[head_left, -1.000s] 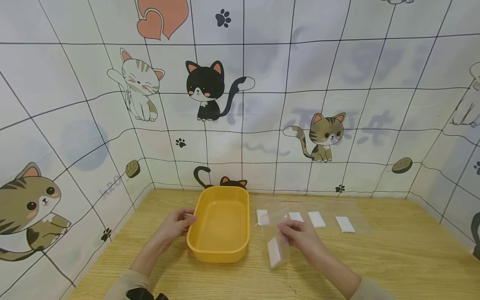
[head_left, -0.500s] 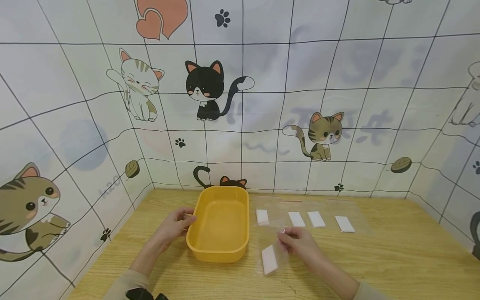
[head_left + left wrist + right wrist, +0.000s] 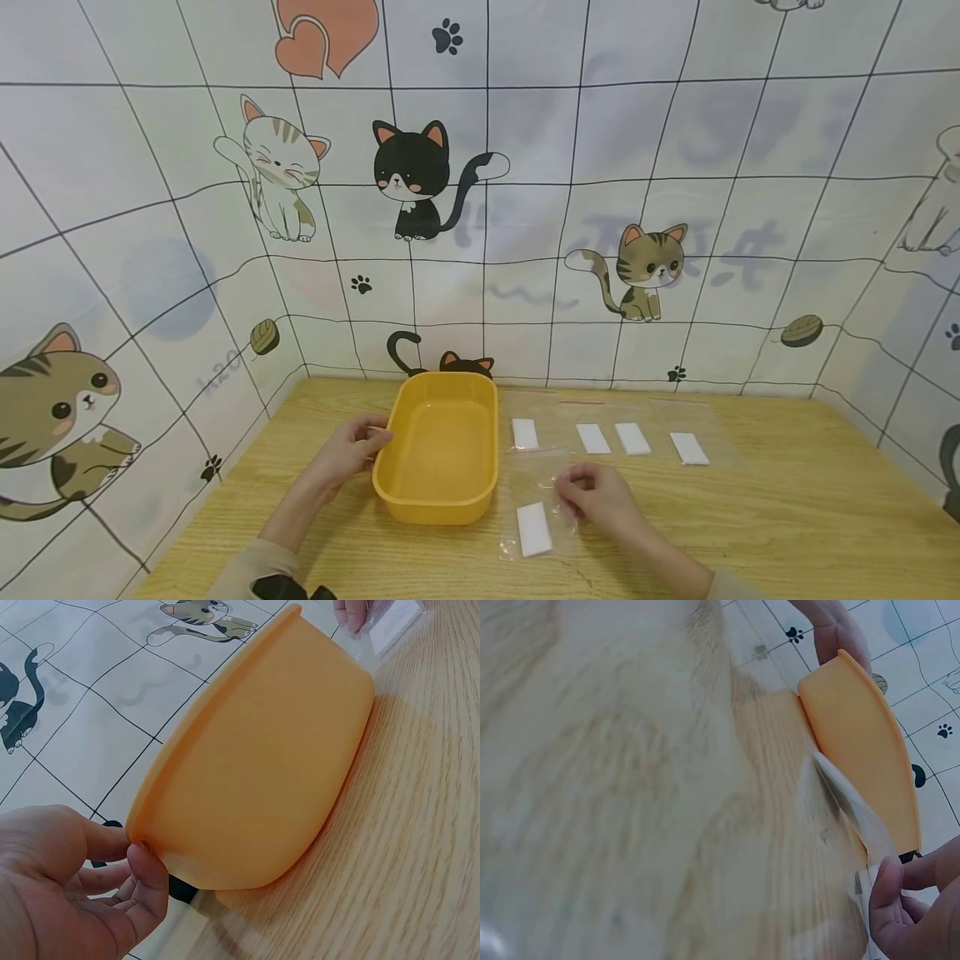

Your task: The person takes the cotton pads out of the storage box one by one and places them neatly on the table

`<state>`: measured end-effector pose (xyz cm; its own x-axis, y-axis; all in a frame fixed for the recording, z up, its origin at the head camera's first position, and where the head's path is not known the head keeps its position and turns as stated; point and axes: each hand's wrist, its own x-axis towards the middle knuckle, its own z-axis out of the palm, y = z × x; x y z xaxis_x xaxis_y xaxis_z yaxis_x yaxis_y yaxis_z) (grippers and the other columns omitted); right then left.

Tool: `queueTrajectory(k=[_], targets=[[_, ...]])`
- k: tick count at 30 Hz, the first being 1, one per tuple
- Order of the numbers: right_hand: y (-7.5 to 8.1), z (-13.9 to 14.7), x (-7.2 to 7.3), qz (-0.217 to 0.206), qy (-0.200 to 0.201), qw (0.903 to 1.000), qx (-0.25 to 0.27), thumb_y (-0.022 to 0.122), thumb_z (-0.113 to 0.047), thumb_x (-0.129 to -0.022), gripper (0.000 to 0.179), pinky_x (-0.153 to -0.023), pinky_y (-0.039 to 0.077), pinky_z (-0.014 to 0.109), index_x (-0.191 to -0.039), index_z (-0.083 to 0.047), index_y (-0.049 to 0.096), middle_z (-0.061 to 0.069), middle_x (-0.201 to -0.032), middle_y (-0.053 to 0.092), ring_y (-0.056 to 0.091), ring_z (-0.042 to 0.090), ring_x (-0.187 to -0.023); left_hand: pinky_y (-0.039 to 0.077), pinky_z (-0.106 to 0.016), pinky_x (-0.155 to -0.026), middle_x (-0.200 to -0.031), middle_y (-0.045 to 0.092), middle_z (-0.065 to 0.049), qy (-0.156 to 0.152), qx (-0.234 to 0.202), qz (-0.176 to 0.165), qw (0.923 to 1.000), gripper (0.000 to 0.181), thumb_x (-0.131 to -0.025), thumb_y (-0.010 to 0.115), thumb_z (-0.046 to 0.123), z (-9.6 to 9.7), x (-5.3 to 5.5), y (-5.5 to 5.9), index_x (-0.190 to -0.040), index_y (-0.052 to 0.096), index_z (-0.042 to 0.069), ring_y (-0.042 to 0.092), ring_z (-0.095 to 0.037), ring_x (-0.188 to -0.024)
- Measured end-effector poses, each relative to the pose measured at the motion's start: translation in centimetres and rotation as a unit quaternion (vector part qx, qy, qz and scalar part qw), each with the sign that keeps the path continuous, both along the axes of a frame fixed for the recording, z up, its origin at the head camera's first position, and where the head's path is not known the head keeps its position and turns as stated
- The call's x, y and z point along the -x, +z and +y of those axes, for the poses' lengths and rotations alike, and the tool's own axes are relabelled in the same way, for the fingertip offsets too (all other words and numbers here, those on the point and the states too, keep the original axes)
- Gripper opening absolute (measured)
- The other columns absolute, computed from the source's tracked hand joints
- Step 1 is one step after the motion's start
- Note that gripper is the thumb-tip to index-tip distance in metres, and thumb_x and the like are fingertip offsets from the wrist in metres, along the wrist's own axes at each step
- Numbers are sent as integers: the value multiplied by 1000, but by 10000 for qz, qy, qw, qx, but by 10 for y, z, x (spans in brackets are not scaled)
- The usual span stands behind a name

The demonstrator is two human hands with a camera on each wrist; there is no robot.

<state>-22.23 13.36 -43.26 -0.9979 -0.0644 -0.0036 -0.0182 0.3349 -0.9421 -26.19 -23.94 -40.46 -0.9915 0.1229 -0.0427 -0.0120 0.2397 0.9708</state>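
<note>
My left hand [image 3: 352,454] pinches the left rim of a yellow plastic tub [image 3: 437,513] between thumb and fingers; in the left wrist view the thumb [image 3: 148,877] presses just under the lip. The tub holds nothing visible. To its right, my right hand [image 3: 600,496] pinches the right edge of a clear zip bag [image 3: 543,477]. Inside that bag, low down, is a flat white rectangular block [image 3: 534,529]. In the right wrist view the bag [image 3: 847,796] looks slanted beside the tub; whether it lies fully on the table cannot be told.
Behind the held bag, several similar bags with white blocks [image 3: 632,438] lie in a row at the back of the wood-grain table [image 3: 780,500]. A cat-print sheet [image 3: 525,292] encloses the back and sides. A black object [image 3: 281,587] sits by the left sleeve.
My right hand has brought the bag down and slightly toward me and left, turning it from tilted to nearly flat beside the tub. The left hand and tub stay put.
</note>
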Motion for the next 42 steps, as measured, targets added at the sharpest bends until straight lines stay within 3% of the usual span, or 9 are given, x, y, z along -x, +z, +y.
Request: queueTrajectory(k=[12, 22, 33, 42], targets=[[-1, 5, 0, 188, -252, 9972, -683, 80, -7, -83, 19, -48, 46, 22, -90, 2, 64, 2, -68, 60, 55, 13, -53, 55, -33, -70, -112, 60, -24, 18, 82, -4, 10000, 38, -104, 56, 10, 0, -1, 0, -134, 49, -12, 63, -24, -86], [1, 13, 0, 45, 270, 9983, -507, 78, -7, -85, 26, -45, 48, 23, -97, 6, 59, 5, -61, 59, 55, 13, -50, 54, -32, -71, -112, 60, -24, 73, 51, -25, 10000, 37, -103, 57, 9, -1, -1, -1, -133, 50, -11, 63, -24, -87], [1, 13, 1, 175, -1, 9968, -776, 83, -3, -78, 40, -45, 52, 29, -106, 10, 57, 6, -68, 59, 59, 15, -48, 55, -32, -70, -110, 61, -22, 36, -30, -1, 10000, 37, -103, 56, 9, -1, 1, 0, -134, 51, -11, 64, -24, -85], [3, 15, 0, 60, 29, 9981, -607, 82, -2, -78, 43, -45, 51, 29, -110, 8, 55, 7, -66, 59, 60, 17, -48, 55, -31, -70, -110, 61, -22, 14, -42, -3, 10000, 36, -103, 56, 9, -1, 3, -1, -133, 51, -11, 64, -23, -86]])
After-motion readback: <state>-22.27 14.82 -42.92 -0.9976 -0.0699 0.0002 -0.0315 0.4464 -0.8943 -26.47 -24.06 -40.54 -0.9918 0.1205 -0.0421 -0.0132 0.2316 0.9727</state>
